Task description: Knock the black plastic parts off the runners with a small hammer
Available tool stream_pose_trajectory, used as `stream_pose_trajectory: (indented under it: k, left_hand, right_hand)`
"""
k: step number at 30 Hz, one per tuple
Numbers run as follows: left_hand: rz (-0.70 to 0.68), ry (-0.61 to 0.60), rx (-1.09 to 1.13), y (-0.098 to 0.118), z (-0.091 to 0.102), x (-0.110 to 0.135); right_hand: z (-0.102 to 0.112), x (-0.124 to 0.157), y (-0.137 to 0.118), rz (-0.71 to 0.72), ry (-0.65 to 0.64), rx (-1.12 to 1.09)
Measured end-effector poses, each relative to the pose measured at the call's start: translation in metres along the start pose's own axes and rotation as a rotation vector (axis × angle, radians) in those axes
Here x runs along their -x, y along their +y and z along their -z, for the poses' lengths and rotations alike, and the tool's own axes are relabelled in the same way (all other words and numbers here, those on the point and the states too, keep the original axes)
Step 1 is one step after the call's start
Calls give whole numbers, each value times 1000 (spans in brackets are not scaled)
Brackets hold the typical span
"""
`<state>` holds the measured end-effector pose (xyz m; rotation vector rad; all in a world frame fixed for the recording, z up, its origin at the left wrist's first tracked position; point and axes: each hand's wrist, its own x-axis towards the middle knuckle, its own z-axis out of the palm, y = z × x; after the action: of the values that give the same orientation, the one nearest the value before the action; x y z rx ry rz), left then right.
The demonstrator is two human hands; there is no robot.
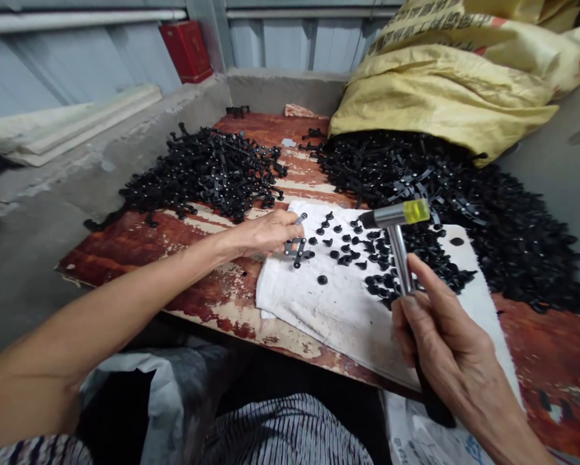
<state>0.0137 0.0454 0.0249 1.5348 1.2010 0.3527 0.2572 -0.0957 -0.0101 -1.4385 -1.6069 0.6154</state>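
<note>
My right hand (447, 336) is wrapped round the handle of a small hammer (400, 248). The hammer is raised above the white cloth, its head showing a yellow face on the right and a dark face on the left. Over the cloth's left part, my left hand (273, 232) has its fingers closed on a black jointed linkage piece (297, 248) with bright rivets. Several small black round caps with stems (348, 248) lie scattered on the white cloth (309, 316) between the two hands. One cap (322, 279) sits apart, nearer to me.
A heap of black linkage parts (212, 168) lies at the left of the worn red board (197, 284). Another large black heap (513, 239) spills from a yellow woven sack (440, 90) at the right. A concrete ledge (77, 161) borders the left, with a red box (187, 51) behind.
</note>
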Motion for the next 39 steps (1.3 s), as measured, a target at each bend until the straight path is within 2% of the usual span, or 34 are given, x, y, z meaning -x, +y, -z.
stream_pose_trajectory:
  k: [4, 7, 16, 39]
  left_hand:
    - [2, 7, -120, 3, -7, 5]
    - [-20, 9, -149, 2, -11, 1]
    - [20, 3, -105, -4, -15, -9]
    - [-22, 14, -118, -12, -17, -11]
  right_hand:
    - [-4, 7, 7, -200, -28, -191]
    - [-6, 10, 11, -281, -30, -252]
    - [-5, 10, 11, -298, -8, -244]
    - [-6, 12, 16, -242, -28, -258]
